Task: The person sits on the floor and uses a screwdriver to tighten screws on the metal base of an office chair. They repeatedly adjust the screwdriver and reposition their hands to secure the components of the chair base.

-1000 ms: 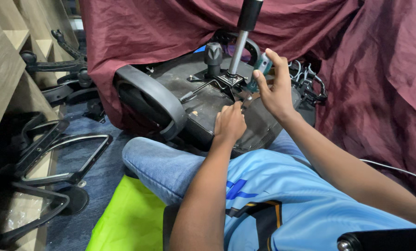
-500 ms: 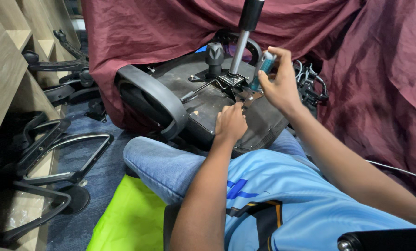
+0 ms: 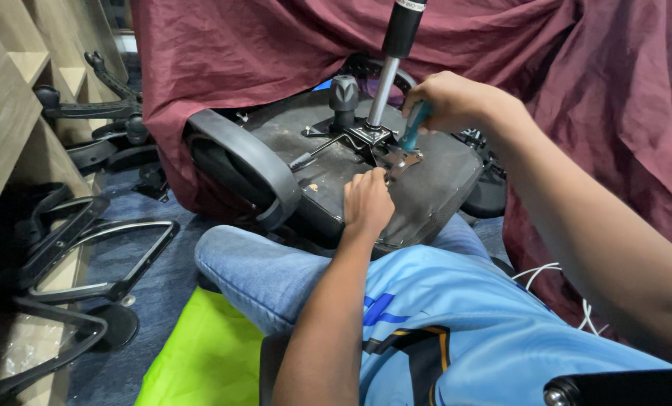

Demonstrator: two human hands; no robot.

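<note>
- Across the person's lap, an upturned office chair seat (image 3: 426, 188) lies with its black underside facing up, resting against the jeans-clad knee (image 3: 253, 271).
- At the middle of that underside sits the metal mechanism plate (image 3: 366, 139), with the gas lift column (image 3: 392, 60) rising from it.
- The right hand (image 3: 449, 101) is closed around a teal-handled tool (image 3: 413, 128), whose tip points down at the plate's bracket.
- The left hand (image 3: 366, 203) rests on the seat underside, fingers curled narrow and pinching at the bracket edge; what they hold is too small to tell.
- One curved armrest (image 3: 246, 162) arches at the seat's left side.
- Behind hangs a maroon cloth (image 3: 261, 45); loose chair frames (image 3: 88, 248) lie on the floor at left.
</note>
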